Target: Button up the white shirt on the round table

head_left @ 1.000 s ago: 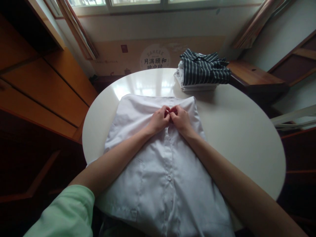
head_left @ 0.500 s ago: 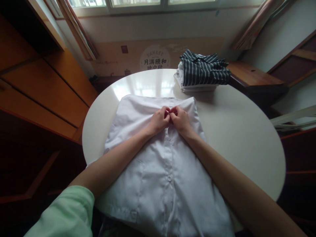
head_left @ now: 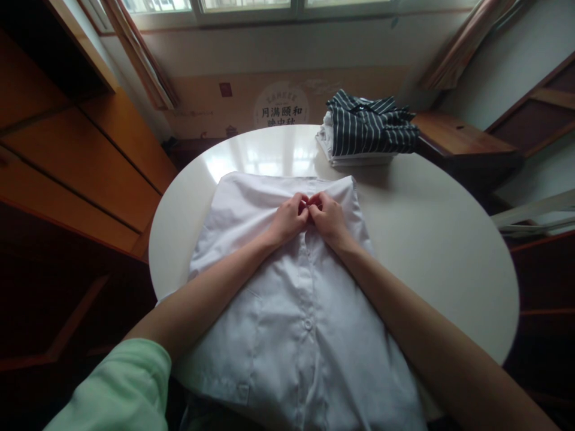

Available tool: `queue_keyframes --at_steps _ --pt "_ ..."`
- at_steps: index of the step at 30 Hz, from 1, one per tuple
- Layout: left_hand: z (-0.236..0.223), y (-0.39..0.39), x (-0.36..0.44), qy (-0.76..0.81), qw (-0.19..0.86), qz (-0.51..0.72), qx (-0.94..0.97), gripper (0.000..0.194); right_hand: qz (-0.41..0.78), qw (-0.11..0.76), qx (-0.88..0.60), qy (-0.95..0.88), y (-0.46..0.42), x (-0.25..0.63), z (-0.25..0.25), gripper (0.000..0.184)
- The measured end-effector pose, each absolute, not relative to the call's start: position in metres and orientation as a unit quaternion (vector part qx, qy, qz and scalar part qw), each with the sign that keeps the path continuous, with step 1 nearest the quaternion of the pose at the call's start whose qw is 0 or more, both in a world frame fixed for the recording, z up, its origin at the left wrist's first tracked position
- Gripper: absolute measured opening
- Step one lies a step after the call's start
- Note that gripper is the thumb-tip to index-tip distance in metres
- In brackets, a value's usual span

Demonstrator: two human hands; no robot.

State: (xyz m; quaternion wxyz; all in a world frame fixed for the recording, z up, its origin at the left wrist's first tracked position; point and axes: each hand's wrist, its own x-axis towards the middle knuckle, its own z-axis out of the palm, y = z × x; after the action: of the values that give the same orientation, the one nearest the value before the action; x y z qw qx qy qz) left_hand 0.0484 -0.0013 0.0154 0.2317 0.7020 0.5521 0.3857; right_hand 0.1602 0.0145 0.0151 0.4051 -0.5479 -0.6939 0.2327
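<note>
A white button-up garment (head_left: 269, 311), shirt or coat, lies spread on the round table with its front placket facing up. My left hand (head_left: 291, 216) pinches the placket near the far hem, its thumb and fingers closed. Right against it, my right hand (head_left: 327, 218) pinches the same strip of cloth, so the fingertips of both hands meet. Whatever small part lies between the fingertips is hidden. Closer to me, a white button (head_left: 308, 324) shows on the placket.
The white round table (head_left: 449, 257) carries a folded stack at its far right, with a black striped shirt (head_left: 371, 126) on top of white cloth. A wooden cabinet (head_left: 103, 155) stands at left. A brown wooden surface (head_left: 462, 134) lies beyond the table at right.
</note>
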Motion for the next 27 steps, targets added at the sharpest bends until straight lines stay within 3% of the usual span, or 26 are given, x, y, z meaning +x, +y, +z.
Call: queue_keyframes --at_steps 27 --pt "0.0197 -0.0033 0.0501 0.564 0.236 0.372 0.699 0.015 0.229 0.402 -0.545 -0.699 0.0113 0.1601 0.0190 0.010"
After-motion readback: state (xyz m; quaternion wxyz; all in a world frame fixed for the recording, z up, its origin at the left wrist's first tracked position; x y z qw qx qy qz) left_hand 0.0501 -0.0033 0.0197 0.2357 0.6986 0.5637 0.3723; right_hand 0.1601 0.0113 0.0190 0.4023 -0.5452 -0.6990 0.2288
